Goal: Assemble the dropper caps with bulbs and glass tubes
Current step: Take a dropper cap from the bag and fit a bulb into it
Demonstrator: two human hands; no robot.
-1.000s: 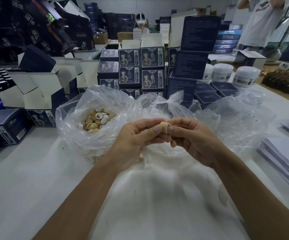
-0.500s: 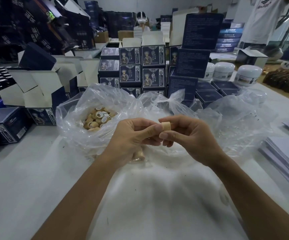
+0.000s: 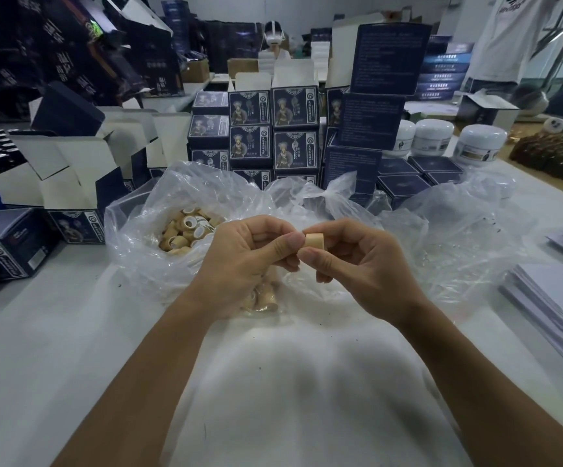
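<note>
A tan dropper cap is held at the centre of the frame, above the white table. It is pinched by the right hand between thumb and forefinger, the remaining fingers being curled beneath. The left hand is curled as well, its thumb tip pressed against the left end of the cap; whether anything else is enclosed in its palm cannot be told.

A clear plastic bag is seen open at centre left, just behind the left hand, with a heap of loose tan caps inside; several show white inner liners. A few more caps are seen through the plastic just below the left hand. A second, crumpled clear bag is spread at centre right, behind the right hand.

Dark blue printed cartons are stacked in the upper centre, behind the bags. Opened cartons with white flaps are noted at left. White jars are stood at upper right, beside a cluster of brown bottles. Stacks of white paper sheets are laid at the right edge. A person in a white shirt is partly seen at the upper right corner.
</note>
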